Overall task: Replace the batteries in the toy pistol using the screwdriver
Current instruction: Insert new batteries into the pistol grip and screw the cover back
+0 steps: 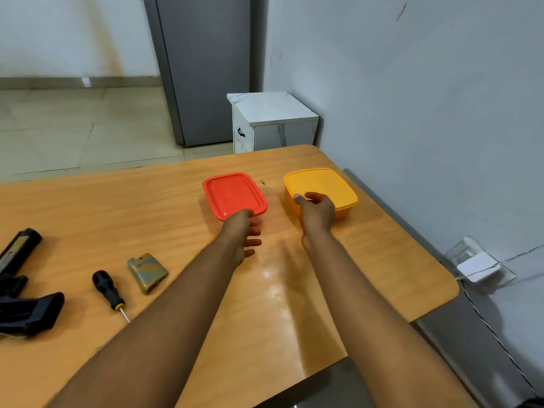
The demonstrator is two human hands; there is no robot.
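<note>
- My left hand [242,236] is bare: no glove, ring or band shows on the part that faces the camera.
- My right hand [316,212] is bare too, with short, pale-tipped nails showing on the thumb and one finger.
- Both of my forearms are uncovered from the wrist down to the bottom edge of the view; no sleeve or cuff comes into sight.
- Neither wrist carries a watch, bracelet or strap.
- My forearms are slim and smooth, widening towards the elbows near the camera.
</note>
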